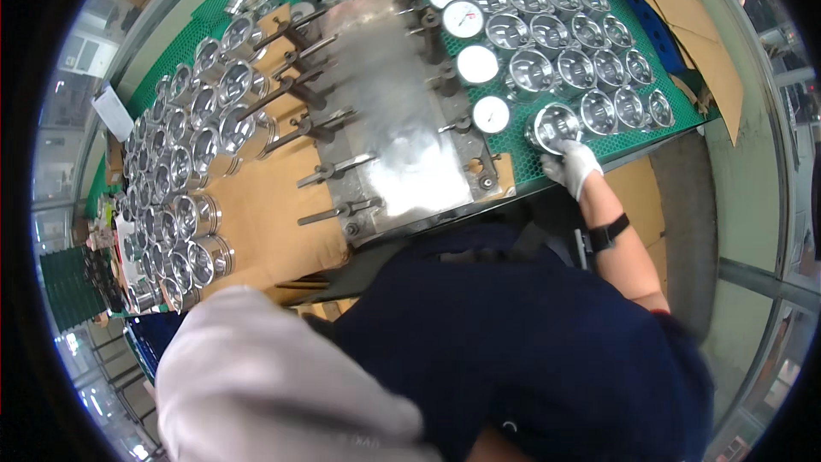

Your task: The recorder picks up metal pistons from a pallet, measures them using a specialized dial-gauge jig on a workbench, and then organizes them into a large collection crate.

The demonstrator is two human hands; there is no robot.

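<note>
At the front right of the bench, my right hand (575, 168) wears a white glove, its fingers closed on the near side of a shiny metal piston (554, 130). This piston stands open end up at the front left corner of rows of similar pistons (575, 68). At the lower left, a large pale shape (274, 376) blurs close to the camera; I cannot make out whether it is my left hand, and no fingers can be told apart. Between the two lies a metal plate fixture (410, 145) with rods on its sides.
Several dial gauges (491, 115) line the fixture's right side. Many more pistons (205, 150) crowd the left, beside brown cardboard (256, 214). Green matting (654, 120) covers the bench. A cardboard sheet (684, 17) and blue crate (654, 21) stand at the right edge.
</note>
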